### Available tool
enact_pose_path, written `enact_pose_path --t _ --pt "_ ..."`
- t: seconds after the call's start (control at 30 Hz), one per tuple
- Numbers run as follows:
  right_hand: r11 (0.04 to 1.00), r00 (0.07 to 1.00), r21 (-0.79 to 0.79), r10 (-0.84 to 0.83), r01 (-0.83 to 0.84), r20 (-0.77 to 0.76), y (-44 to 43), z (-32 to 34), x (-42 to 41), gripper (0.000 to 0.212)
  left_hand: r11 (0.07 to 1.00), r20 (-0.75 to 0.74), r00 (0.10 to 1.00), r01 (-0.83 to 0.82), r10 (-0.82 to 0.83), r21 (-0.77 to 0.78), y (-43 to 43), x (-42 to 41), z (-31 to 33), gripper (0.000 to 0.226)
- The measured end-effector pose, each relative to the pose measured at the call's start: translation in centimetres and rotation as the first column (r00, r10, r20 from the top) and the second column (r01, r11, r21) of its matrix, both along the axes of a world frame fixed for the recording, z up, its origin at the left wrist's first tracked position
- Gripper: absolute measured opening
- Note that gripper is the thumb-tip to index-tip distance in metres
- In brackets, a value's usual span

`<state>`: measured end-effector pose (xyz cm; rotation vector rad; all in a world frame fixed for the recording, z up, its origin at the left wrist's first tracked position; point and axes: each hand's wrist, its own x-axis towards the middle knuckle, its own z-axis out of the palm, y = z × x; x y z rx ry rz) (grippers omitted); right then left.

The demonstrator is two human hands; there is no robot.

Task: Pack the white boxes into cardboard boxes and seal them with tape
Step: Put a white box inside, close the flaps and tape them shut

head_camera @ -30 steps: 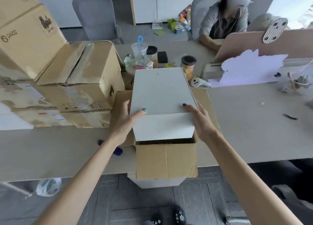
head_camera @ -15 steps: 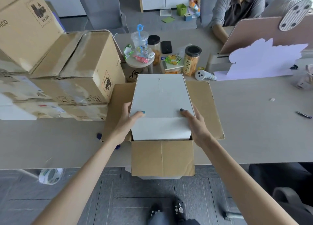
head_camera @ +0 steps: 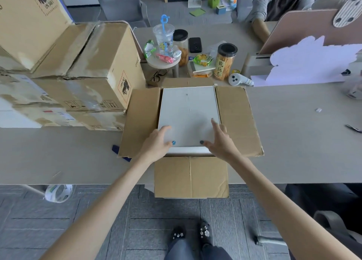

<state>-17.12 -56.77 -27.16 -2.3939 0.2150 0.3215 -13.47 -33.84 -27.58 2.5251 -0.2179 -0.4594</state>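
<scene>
A: White box point(head_camera: 189, 111) sits in our open cardboard box point(head_camera: 235, 118), snug between side walls, flaps spread flat.
B: We press near corners, left hand point(head_camera: 156, 142) and right hand point(head_camera: 221, 140) flat, fingers loose, holding nothing. Cartons point(head_camera: 94, 64) crowd left flap; jars point(head_camera: 225, 62) behind.

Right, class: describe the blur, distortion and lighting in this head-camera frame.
Head view: the wide-angle lens bows the table edge; motion blur smears the stacked cardboard boxes at left; the white box looks washed out under soft, even light.
</scene>
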Motion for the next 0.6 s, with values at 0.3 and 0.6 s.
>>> enact_pose_path --t 0.3,0.6 --pt "0.991 0.996 -0.123 0.037 -0.046 -0.078 0.8 -2.7 -1.6 0.073 0.992 0.038 0.999 0.007 -0.012 0.122 -1.2 -2.5 -1.4 0.055" --pt "0.894 0.969 -0.435 0.191 -0.108 0.153 -0.1 -1.9 -4.1 0.038 0.974 0.447 0.877 0.09 -0.176 0.208 1.1 -5.3 -0.9 0.021"
